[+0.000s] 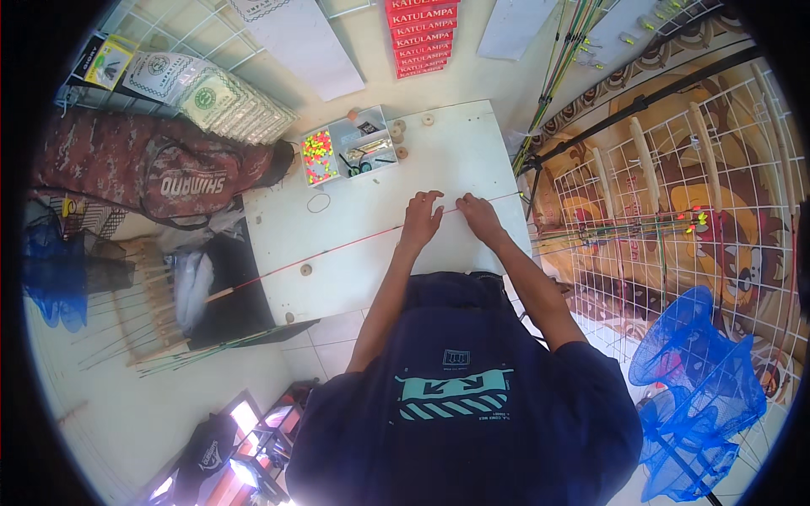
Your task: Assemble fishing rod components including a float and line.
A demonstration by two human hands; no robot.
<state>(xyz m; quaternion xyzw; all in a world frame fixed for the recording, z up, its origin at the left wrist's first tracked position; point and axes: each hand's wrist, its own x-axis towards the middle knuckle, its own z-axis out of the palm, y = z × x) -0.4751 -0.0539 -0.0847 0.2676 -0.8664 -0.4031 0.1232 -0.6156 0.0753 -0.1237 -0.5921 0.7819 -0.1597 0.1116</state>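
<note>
A thin red fishing rod [337,243] lies slantwise across the white table, its pale handle end at the left and its tip at the right. My left hand [419,221] is curled round the rod right of its middle, the index finger bent toward the right. Close beside it, my right hand [481,221] pinches the rod nearer the tip. Whether the fingertips also hold something small, such as a thread, I cannot make out. A small yellowish piece [521,195] shows at the tip.
On the table [337,291] are a divided tray [378,126] with bright beads and tools, several wooden spools [306,270] and a thin ring [318,203]. A camouflage rod bag [169,169] lies left. Rods and blue nets [700,371] stand right.
</note>
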